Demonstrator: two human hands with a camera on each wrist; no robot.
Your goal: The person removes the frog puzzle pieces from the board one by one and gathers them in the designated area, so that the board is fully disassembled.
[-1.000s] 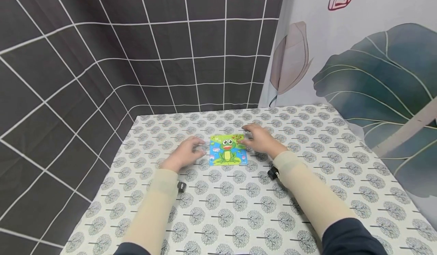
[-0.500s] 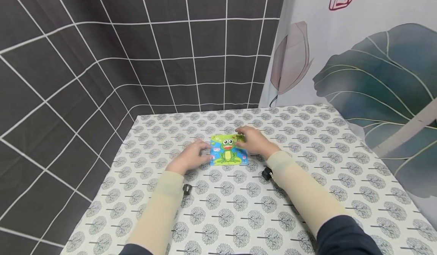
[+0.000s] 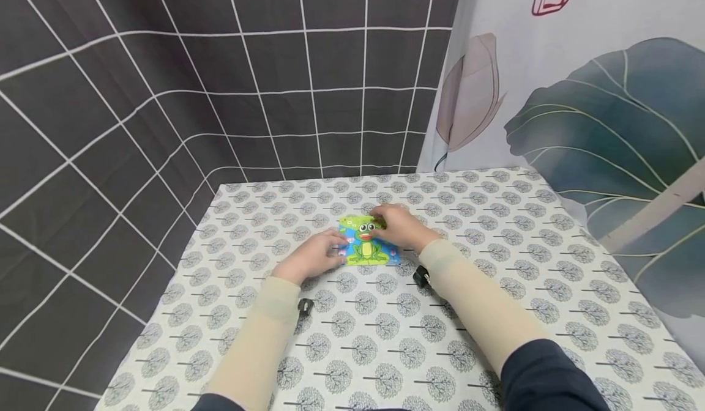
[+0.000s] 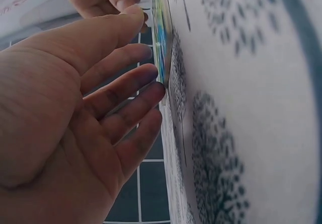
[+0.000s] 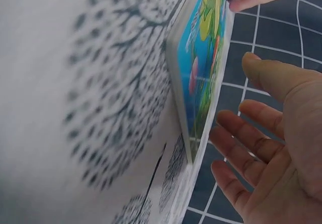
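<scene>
A thin square board with a frog picture [image 3: 366, 251] lies flat on the patterned cloth. Green, yellow and blue cover its face, and its pale edge shows in the right wrist view. My left hand [image 3: 314, 257] is at the board's left side, fingers relaxed and fingertips right at the edge. Over the upper right part reaches my right hand [image 3: 401, 226], covering that corner in the head view. Its fingers [image 5: 246, 138] are loosely extended beside the board in the right wrist view, with nothing gripped.
A white cloth with grey tree prints [image 3: 407, 337] covers the table. Behind it hangs a dark curtain with white grid lines [image 3: 275, 81], and a white curtain with leaf prints [image 3: 600, 117] hangs at the right.
Both hands have moved inward over the board, the left one rightward and the right one leftward. The board has stayed in about the same place.
</scene>
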